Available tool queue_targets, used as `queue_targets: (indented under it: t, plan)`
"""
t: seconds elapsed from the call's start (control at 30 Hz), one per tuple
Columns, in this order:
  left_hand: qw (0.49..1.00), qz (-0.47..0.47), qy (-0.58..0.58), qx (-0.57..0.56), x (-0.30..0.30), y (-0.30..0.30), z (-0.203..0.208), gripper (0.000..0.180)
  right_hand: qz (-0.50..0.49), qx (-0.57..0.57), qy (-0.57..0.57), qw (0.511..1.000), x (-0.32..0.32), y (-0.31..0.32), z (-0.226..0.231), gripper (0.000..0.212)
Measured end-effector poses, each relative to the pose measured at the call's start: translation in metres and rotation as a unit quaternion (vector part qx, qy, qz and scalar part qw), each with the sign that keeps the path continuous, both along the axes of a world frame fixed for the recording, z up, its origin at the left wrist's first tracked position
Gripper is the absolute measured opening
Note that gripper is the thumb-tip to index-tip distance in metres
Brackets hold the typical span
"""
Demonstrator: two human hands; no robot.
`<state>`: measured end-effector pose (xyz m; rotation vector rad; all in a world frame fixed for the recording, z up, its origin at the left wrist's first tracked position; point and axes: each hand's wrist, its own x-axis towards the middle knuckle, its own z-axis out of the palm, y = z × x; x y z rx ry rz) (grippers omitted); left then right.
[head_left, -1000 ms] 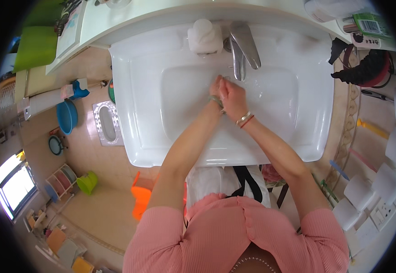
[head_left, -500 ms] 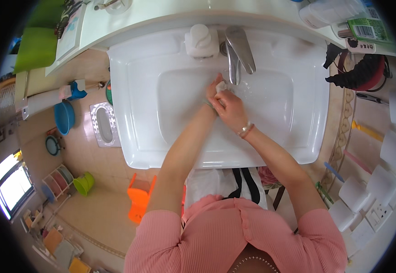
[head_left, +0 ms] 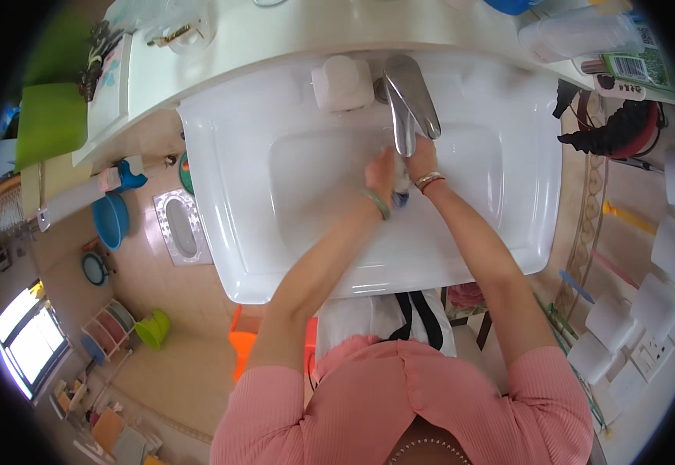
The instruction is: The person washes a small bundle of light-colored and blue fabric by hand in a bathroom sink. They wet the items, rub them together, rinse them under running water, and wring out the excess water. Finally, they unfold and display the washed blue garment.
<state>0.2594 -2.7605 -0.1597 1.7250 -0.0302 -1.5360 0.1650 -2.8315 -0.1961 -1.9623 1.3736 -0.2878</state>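
A small white cloth with a dark blue end hangs between my two hands, just below the metal faucet. My left hand, a green bangle on its wrist, is closed on the cloth's left side. On the other side my right hand is closed at the cloth, right by the spout. The spout and the hand itself partly hide its fingers. Both hands are over the basin of the white sink. Whether water is running I cannot make out.
Left of the faucet, on the sink's back ledge, stands a white bottle. A white shelf runs behind the sink. Low on the left are a blue basin and a floor toilet. An orange stool stands near my left arm.
My hands have moved apart and slightly to the right, the right one now beside the spout. The cloth, earlier bunched between them, now hangs down with its dark blue end showing.
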Motion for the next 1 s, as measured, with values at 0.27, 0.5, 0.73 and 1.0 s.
queue_targets:
  t: [0.27, 0.5, 0.73, 1.0]
  plan:
    - [0.987, 0.131, -0.023, -0.091, 0.015, 0.024, -0.039, 0.032, 0.08, -0.245, 0.032, 0.966, -0.01, -0.026, 0.098, 0.046]
    - [0.977, 0.185, 0.106, -0.021, 0.013, 0.014, 0.028, 0.033, 0.06, -0.347, 0.078, 0.933, 0.002, -0.062, 0.049, 0.061]
    - [0.974, 0.175, 0.139, -0.023, 0.012, 0.018, 0.049, 0.033, 0.121, -0.332, 0.006, 0.935, 0.002, -0.063, 0.056, 0.047]
    - [0.962, 0.25, 0.107, -0.018, 0.022, 0.05, 0.024, 0.038, 0.106, 0.116, -0.279, 0.947, 0.002, 0.02, 0.065, 0.029]
